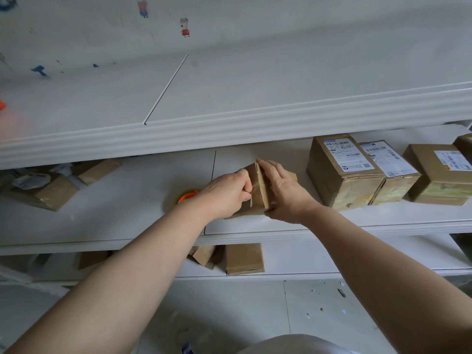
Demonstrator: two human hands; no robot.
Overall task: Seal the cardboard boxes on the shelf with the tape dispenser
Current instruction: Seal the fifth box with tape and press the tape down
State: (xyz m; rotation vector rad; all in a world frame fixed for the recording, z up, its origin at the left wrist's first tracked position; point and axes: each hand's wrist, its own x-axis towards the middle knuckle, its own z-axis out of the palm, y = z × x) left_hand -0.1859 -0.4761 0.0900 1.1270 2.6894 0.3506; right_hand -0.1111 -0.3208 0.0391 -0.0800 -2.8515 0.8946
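A small cardboard box stands tilted on the middle shelf. My right hand grips its right side, fingers laid over the top edge. My left hand is at the box's left face, fingers curled, pinching what looks like clear tape against the cardboard. The orange tape dispenser lies on the shelf just left of my left hand, mostly hidden behind it.
Three labelled boxes stand in a row to the right on the same shelf. More boxes and crumpled paper lie at the left. Further boxes sit on the lower shelf. The upper shelf's front edge overhangs the work.
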